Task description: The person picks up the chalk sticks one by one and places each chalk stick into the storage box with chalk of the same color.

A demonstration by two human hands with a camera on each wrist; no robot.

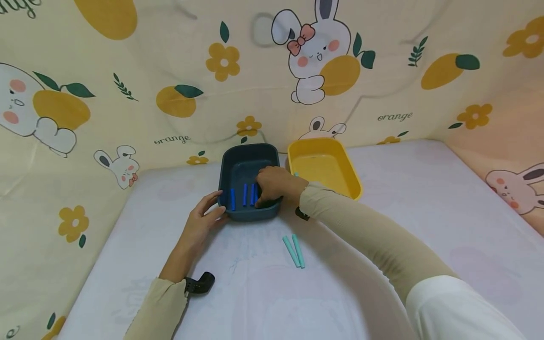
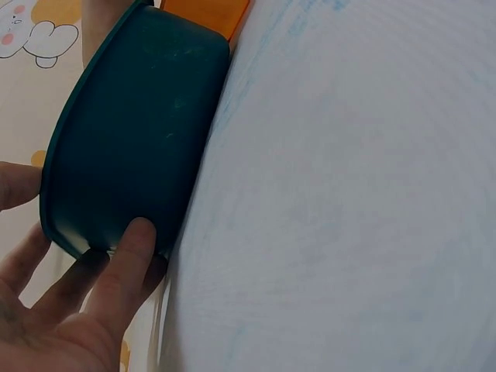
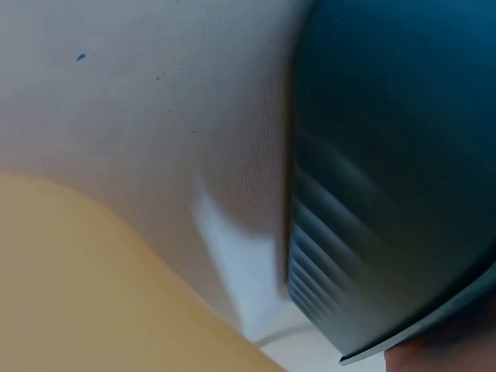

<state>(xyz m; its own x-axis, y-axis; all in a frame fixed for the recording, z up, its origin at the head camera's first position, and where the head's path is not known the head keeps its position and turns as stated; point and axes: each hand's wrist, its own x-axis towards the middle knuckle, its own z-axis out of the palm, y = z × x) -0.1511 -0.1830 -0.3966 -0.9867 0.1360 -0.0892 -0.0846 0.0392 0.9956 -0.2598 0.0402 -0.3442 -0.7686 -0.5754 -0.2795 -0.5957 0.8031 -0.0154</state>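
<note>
A dark blue-green plastic bin (image 1: 250, 215) stands on the table with several short blue sticks (image 1: 244, 194) upright in a row inside it. My left hand (image 1: 203, 218) holds the bin's near left corner, thumb and fingers spread over rim and wall. In the left wrist view, that hand (image 2: 85, 310) has its fingertips against the bin's outer wall (image 2: 132, 124). Over the right rim reaches my right hand (image 1: 274, 183), its curled thumb and fingers pinching the rightmost blue stick; the fingertips are partly hidden. The right wrist view shows mostly the bin's ribbed outer wall (image 3: 372, 194).
Right beside the dark bin is a yellow bin (image 1: 323, 163), partly covered by my right forearm, with a bit of teal near its left side. Two teal sticks (image 1: 294, 251) lie on the white tabletop (image 1: 255, 293) nearer to me. A printed cloth (image 1: 255, 104) hangs behind.
</note>
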